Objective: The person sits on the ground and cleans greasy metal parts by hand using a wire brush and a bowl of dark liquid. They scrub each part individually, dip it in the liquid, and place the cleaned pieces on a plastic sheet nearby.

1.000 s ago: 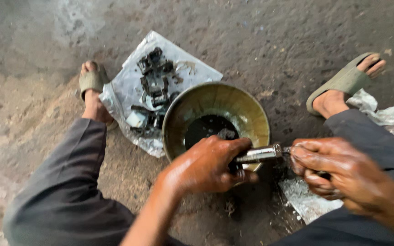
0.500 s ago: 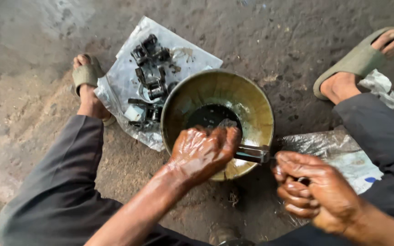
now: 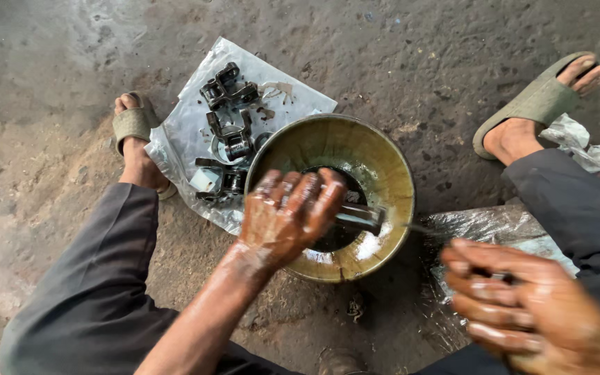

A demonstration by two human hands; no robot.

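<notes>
The left hand (image 3: 289, 212), slick with dark oil, hangs over a round metal bowl (image 3: 383, 173) on the rough concrete floor (image 3: 418, 62), its fingers curled around a shiny metal part (image 3: 361, 217) that sticks out above the black liquid pooled in the bowl. The right hand (image 3: 522, 305), equally greasy, is near the bowl's right rim, fingers curled; whether they hold anything cannot be told. Several dark metal parts (image 3: 229, 132) lie on one crinkled plastic sheet (image 3: 185, 128) beside the bowl's left rim.
</notes>
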